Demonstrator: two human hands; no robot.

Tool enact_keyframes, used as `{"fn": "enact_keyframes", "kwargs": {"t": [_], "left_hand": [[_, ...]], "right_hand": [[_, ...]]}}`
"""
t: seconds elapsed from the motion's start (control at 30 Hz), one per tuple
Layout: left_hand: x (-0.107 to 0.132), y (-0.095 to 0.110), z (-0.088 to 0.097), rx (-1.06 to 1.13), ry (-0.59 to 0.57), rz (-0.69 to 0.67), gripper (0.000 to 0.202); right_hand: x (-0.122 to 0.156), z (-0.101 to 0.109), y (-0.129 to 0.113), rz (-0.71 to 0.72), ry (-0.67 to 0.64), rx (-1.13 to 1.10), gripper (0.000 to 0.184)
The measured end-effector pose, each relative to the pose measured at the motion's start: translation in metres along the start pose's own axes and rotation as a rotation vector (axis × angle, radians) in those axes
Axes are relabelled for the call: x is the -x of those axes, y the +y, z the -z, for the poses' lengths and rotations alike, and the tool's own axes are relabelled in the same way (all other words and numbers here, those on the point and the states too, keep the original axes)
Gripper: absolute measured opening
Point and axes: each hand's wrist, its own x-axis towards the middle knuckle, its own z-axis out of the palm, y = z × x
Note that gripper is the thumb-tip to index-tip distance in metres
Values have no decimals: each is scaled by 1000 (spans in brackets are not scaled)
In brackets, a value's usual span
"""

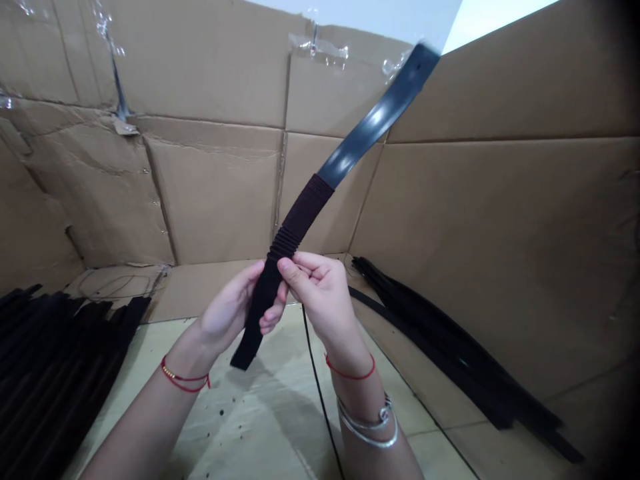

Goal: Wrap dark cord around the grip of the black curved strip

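The head view looks down at two bare hands held close together above a tiled floor (260,427), inside a corner lined with brown cardboard sheets (215,193). The left hand (231,308) and the right hand (320,293) are both closed on the black lower part of a long, slightly curved strip (373,123), just below its band of dark brown cord wrapping (300,217). The right hand pinches the strip between thumb and forefinger, while the left seems to curl around its back, though the strip hides part of that hand, so how tightly it grips is hard to say. The strip rises at a tilt up and to the right, its glossy slate-grey end reaching the top of the cardboard, and its black tail hangs below the hands. A pile of black strips (50,353) lies to the left, and another (450,340) leans along the right wall. A thin black cable (315,380) runs across the floor beneath the hands. Red cords circle both wrists, with silver bangles (370,420) on the right.
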Motion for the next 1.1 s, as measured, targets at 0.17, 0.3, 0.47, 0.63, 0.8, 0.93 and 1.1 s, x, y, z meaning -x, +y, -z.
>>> {"fn": "enact_keyframes", "kwargs": {"t": [0.17, 0.3, 0.47, 0.63, 0.8, 0.93, 1.1], "left_hand": [[2, 1, 3, 32, 24, -43, 35], [4, 0, 0, 34, 50, -48, 45], [4, -3, -4, 46, -1, -28, 41], [7, -2, -6, 91, 31, -73, 44], [9, -4, -12, 123, -15, -22, 56], [11, -4, -20, 143, 20, -47, 57], [15, 3, -19, 130, -11, -98, 41]], "right_hand": [[7, -10, -5, -136, -187, -47, 29], [7, -13, -8, -126, -121, -100, 30], [2, -4, -9, -97, -73, -25, 23], [3, -9, -11, -102, -118, -141, 22], [12, -20, -13, -62, -31, -113, 19], [19, -25, -17, -17, 96, -110, 15], [19, -27, -18, -27, 81, -121, 13]]}}
